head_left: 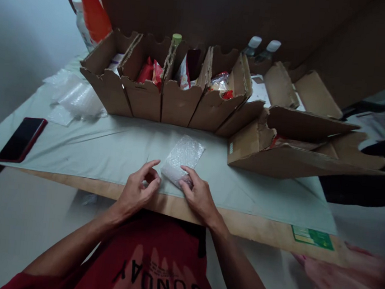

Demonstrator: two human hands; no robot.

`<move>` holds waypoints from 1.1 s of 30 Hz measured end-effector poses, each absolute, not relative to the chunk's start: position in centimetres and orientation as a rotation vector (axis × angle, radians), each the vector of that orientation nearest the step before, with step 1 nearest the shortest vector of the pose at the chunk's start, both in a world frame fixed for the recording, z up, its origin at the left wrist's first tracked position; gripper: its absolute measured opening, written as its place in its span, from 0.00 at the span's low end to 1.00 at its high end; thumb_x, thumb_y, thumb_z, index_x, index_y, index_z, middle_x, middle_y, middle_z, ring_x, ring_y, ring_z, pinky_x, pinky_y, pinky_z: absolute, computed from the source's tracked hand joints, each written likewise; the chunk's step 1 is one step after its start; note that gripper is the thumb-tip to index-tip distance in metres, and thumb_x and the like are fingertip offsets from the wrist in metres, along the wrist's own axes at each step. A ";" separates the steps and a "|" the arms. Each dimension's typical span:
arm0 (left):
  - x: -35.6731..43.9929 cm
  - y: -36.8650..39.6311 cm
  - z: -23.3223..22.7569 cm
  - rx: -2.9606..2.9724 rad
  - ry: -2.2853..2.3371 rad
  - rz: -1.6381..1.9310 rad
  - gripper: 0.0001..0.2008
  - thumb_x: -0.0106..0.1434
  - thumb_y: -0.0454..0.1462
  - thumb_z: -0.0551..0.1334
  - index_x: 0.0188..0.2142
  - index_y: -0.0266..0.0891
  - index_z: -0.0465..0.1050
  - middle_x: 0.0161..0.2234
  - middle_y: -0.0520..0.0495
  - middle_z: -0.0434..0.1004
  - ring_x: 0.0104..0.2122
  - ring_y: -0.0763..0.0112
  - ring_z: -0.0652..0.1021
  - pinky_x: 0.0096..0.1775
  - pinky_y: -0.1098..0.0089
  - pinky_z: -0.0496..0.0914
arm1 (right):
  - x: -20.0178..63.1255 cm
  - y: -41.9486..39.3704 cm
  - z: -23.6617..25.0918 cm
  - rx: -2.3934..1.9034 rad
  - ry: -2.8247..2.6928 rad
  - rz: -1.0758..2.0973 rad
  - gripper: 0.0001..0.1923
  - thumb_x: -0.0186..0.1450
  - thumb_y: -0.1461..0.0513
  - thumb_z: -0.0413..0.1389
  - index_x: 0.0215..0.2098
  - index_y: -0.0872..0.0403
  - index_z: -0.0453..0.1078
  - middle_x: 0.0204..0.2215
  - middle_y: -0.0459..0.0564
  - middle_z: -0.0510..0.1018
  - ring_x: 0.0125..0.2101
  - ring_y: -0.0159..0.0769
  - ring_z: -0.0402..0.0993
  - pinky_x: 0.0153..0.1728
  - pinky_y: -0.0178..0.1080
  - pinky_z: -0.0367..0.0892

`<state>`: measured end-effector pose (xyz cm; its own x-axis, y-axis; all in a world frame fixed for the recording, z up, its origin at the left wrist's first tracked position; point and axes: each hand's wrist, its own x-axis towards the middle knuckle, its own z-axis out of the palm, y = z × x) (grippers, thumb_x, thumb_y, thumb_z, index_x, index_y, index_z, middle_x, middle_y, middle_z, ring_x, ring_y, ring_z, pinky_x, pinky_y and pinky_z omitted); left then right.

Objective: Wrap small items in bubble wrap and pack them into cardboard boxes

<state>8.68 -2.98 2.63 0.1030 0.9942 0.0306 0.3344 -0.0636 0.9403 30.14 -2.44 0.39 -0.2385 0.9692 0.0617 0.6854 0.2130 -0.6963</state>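
Your right hand (198, 195) pressed its fingers flat on the near corner of a rectangular, dimpled bubble-wrap pouch (182, 159), which lay on the smooth pale cloth (110, 148) near the table's front edge. Your left hand (138, 188) rested just beside the pouch, fingers curled and pinched narrow, holding nothing visible. Corrugated cardboard bins (149, 97) with notched rims stood behind, a glossy phone (22, 139) lying far left.
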 end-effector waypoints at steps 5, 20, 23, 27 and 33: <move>9.3 -1.6 1.1 2.394 1.234 0.760 0.16 0.67 0.30 0.57 0.52 0.40 0.75 0.51 0.39 0.78 0.50 0.56 0.75 0.51 0.54 0.72 | 30.7 -0.2 -0.4 -1.650 -2.052 0.548 0.22 0.70 0.62 0.53 0.62 0.53 0.68 0.38 0.51 0.85 0.34 0.42 0.81 0.37 0.41 0.72; 9.4 1.9 -1.0 2.667 1.222 0.507 0.17 0.63 0.27 0.61 0.49 0.41 0.76 0.56 0.37 0.73 0.53 0.52 0.72 0.50 0.52 0.71 | 31.1 -2.2 -0.9 -1.375 -2.297 0.118 0.11 0.73 0.64 0.53 0.48 0.51 0.76 0.48 0.53 0.83 0.51 0.45 0.74 0.50 0.48 0.65; 9.1 1.8 -1.1 2.669 1.140 0.600 0.16 0.65 0.27 0.60 0.50 0.40 0.76 0.55 0.36 0.75 0.56 0.51 0.72 0.53 0.51 0.69 | 31.3 -2.5 -1.1 -1.362 -2.230 0.118 0.11 0.74 0.64 0.53 0.47 0.52 0.77 0.45 0.53 0.84 0.49 0.44 0.76 0.49 0.47 0.66; 8.8 1.4 -0.7 2.470 1.083 0.590 0.14 0.69 0.30 0.58 0.49 0.41 0.78 0.44 0.41 0.82 0.46 0.58 0.77 0.48 0.55 0.72 | 31.8 -3.1 -0.9 -1.403 -2.120 0.320 0.13 0.74 0.62 0.51 0.48 0.50 0.78 0.42 0.52 0.85 0.44 0.43 0.78 0.46 0.46 0.67; 9.7 2.6 -0.5 2.292 1.216 0.516 0.15 0.67 0.33 0.60 0.53 0.43 0.76 0.40 0.46 0.83 0.37 0.65 0.80 0.43 0.62 0.75 | 32.3 -3.3 0.4 -1.563 -2.013 0.240 0.15 0.74 0.58 0.52 0.54 0.49 0.75 0.46 0.54 0.83 0.45 0.47 0.77 0.45 0.48 0.68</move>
